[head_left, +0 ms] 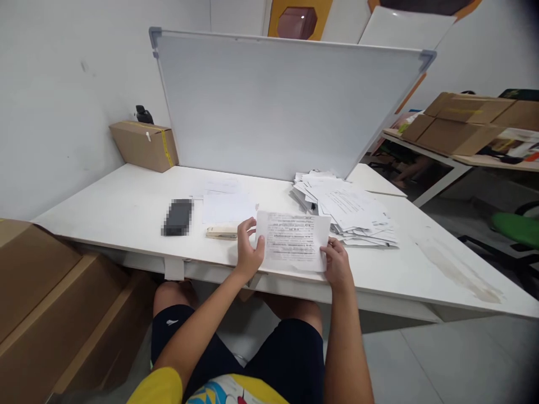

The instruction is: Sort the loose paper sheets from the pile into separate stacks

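Note:
A printed sheet of paper (pixel 292 244) is raised at a tilt over the front edge of the desk, its lines of text facing me. My right hand (pixel 338 261) pinches its right edge between thumb and fingers. At the sheet's left edge is my left hand (pixel 250 249), with thumb and curved fingers apart and the thumb tip against the paper's edge. Just left of that hand lies a slim beige object (pixel 222 232), its kind unclear. Behind the sheet, to the right, spreads a messy pile of printed papers (pixel 349 205).
Flat papers (pixel 227 205) and a blurred-out dark device (pixel 178 217) lie on the white desk (pixel 105 196). A whiteboard (pixel 278 106) stands along the back, with a cardboard box (pixel 145 145) beside it. Larger cardboard boxes (pixel 54 314) stand at my left.

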Demonstrator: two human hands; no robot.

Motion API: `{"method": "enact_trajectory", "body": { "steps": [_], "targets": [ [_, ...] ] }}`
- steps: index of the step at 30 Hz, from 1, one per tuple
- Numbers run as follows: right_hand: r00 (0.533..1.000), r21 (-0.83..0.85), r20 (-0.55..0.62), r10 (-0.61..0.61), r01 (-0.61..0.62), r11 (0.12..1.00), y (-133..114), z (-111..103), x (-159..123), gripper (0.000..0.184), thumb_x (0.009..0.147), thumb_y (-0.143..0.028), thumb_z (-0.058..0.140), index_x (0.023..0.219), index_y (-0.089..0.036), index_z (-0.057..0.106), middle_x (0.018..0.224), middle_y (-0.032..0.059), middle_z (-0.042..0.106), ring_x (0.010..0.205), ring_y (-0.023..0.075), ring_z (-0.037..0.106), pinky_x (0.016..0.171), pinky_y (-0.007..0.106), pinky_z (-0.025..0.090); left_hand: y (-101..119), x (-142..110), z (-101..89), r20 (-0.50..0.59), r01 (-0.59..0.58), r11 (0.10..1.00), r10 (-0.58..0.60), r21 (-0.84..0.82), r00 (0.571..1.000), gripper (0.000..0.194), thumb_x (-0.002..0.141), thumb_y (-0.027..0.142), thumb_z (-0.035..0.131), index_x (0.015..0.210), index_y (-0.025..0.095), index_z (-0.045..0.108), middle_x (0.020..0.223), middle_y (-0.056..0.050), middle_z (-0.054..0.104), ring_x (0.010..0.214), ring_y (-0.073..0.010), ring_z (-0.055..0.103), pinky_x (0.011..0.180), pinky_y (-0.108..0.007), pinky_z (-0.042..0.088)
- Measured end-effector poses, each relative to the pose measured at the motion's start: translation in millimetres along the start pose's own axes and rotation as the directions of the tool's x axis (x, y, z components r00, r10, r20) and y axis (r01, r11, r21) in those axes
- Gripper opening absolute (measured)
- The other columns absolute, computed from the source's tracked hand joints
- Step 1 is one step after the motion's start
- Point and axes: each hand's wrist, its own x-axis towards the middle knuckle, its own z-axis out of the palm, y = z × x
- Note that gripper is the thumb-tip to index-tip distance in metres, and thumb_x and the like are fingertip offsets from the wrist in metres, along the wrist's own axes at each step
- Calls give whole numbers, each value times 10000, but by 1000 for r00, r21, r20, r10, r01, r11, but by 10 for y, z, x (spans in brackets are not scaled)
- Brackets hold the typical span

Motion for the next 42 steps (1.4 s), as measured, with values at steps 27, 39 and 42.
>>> {"method": "enact_trajectory", "body": {
  "steps": [27, 39, 42],
  "targets": [
    [983, -434, 162, -82, 146, 889, 97, -94, -7, 490, 717, -401, 671, 1177, -251, 592, 891, 24, 637, 829, 196, 605, 710, 323, 486, -493, 334, -612, 371, -233, 798, 12, 556, 929, 330, 939, 212, 456, 1223, 180, 621, 1214, -99, 685, 1226, -277, 570, 1156, -504, 328],
    [988, -411, 150, -20, 81, 908, 116, -91, 22, 493, 699, -384, 690, 1168, -256, 603, 894, 24, 652, 821, 206, 624, 717, 333, 496, -492, 345, -630, 447, -238, 796, -46, 557, 893, 323, 1008, 244, 376, 1184, 173, 637, 1138, -96, 710, 1063, -252, 628, 970, -410, 421],
    [990, -405, 138, 3, 54, 913, 143, -99, 32, 479, 689, -356, 702, 1151, -257, 621, 903, 17, 654, 800, 194, 625, 698, 317, 492, -477, 343, -638, 449, -244, 786, -47, 568, 893, 314, 1009, 239, 387, 1193, 176, 633, 1124, -90, 710, 1054, -249, 627, 968, -403, 417]
  ]
}}
